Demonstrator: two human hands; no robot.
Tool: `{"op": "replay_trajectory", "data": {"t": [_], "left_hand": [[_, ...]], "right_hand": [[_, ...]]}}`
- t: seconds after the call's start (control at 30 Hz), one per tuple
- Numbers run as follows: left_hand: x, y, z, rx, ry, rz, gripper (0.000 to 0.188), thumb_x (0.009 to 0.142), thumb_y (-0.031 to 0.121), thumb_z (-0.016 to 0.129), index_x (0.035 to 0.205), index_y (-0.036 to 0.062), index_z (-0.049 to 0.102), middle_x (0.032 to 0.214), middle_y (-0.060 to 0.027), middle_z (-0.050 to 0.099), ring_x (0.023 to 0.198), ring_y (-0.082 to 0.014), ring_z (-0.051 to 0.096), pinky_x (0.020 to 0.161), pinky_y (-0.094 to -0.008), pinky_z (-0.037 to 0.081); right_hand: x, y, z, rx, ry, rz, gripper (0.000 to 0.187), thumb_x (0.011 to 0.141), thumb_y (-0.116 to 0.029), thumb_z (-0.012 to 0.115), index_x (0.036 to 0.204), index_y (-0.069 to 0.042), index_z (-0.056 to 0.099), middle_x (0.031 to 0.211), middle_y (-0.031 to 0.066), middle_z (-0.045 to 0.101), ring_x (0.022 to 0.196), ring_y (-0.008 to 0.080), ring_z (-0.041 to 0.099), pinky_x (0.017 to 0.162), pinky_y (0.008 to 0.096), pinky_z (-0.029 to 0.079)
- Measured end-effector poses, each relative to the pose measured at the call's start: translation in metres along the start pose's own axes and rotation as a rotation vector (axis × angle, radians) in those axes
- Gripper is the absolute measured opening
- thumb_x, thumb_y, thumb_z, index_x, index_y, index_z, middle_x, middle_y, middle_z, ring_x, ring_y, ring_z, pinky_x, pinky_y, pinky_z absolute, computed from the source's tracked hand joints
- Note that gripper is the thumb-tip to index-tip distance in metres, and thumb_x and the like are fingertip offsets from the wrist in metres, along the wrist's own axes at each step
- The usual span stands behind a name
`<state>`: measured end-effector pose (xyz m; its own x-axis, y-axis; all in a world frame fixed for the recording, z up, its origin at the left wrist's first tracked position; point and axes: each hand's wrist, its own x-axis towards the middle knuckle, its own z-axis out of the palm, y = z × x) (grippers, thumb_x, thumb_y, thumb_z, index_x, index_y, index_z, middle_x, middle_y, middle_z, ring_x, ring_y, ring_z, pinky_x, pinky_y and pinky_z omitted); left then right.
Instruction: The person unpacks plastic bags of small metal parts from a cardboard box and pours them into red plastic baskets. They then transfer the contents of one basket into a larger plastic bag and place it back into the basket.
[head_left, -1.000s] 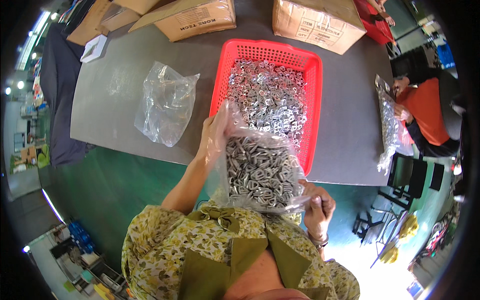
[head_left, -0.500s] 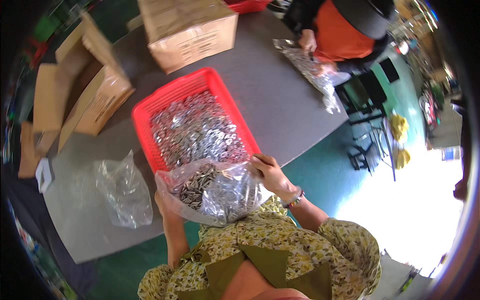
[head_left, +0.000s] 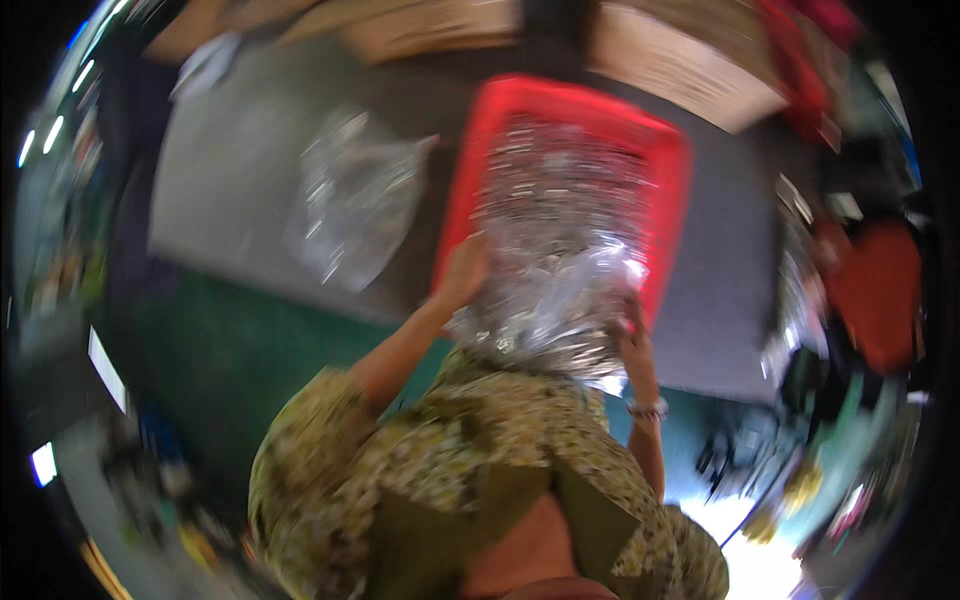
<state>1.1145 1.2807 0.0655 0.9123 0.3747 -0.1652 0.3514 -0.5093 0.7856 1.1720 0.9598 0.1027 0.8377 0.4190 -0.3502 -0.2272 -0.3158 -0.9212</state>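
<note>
A clear plastic bag point(head_left: 545, 315) of small metal parts lies at the near end of a red plastic basket point(head_left: 668, 190), close to my body. My left hand point(head_left: 466, 272) grips the bag's left edge beside the basket wall. On the other side, my right hand point(head_left: 634, 335) has hold of the bag's right edge; its fingers are partly blurred. Many small shiny metal pieces point(head_left: 560, 180) fill the basket beyond the bag. Motion blur hides their exact shape.
Another clear plastic bag point(head_left: 360, 205) lies on the grey table point(head_left: 225, 190) to the left. Cardboard boxes point(head_left: 685, 65) stand along the far side. At the right, a person in orange and black point(head_left: 880, 290) is beside a shiny plastic bag point(head_left: 795, 290).
My view has swung, so the basket and table appear turned and farther right. Both hands stay on the bag, which now lies partly over the basket's near end, its opening less visible.
</note>
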Motion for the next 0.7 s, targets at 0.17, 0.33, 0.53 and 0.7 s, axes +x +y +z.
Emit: {"op": "replay_trajectory", "data": {"t": [0.17, 0.33, 0.53, 0.7], "left_hand": [[0.001, -0.032, 0.013, -0.213, 0.097, -0.304, 0.031, 0.097, 0.026, 0.044, 0.093, 0.0007, 0.063, 0.089, -0.0212, 0.063, 0.084, -0.0384, 0.061, 0.076, -0.0468, 0.046], [-0.018, -0.036, -0.001, -0.053, -0.030, -0.120, 0.053, 0.098, 0.043, 0.044, 0.118, -0.0054, 0.052, 0.105, -0.0257, 0.061, 0.102, -0.0409, 0.057, 0.088, -0.0455, 0.045], [-0.017, -0.031, 0.013, 0.233, -0.192, -0.076, 0.073, 0.096, 0.050, 0.045, 0.132, -0.0120, 0.032, 0.097, -0.0394, 0.058, 0.095, -0.0504, 0.059, 0.083, -0.0511, 0.048], [0.003, -0.022, 0.000, 0.181, -0.393, -0.266, 0.084, 0.092, 0.056, 0.047, 0.130, -0.0156, 0.026, 0.092, -0.0389, 0.059, 0.087, -0.0513, 0.061, 0.077, -0.0518, 0.050]], "right_hand": [[-0.004, 0.022, 0.003, -0.433, -0.115, -0.065, 0.070, 0.096, -0.025, 0.053, 0.150, -0.001, 0.014, 0.155, 0.0206, 0.021, 0.143, 0.0333, 0.020, 0.115, 0.0409, 0.019], [-0.025, 0.021, 0.003, -0.379, -0.117, -0.018, 0.085, 0.093, -0.021, 0.059, 0.152, -0.004, 0.000, 0.153, 0.0245, 0.021, 0.142, 0.0320, 0.022, 0.114, 0.0378, 0.020], [0.002, 0.026, 0.000, -0.112, -0.150, 0.239, 0.092, 0.089, -0.029, 0.067, 0.150, 0.003, 0.007, 0.152, 0.0221, 0.022, 0.137, 0.0269, 0.028, 0.111, 0.0337, 0.024], [0.007, 0.025, 0.014, -0.064, -0.049, 0.304, 0.081, 0.090, -0.028, 0.065, 0.148, 0.003, 0.018, 0.145, 0.0187, 0.034, 0.128, 0.0237, 0.040, 0.105, 0.0318, 0.033]]}}
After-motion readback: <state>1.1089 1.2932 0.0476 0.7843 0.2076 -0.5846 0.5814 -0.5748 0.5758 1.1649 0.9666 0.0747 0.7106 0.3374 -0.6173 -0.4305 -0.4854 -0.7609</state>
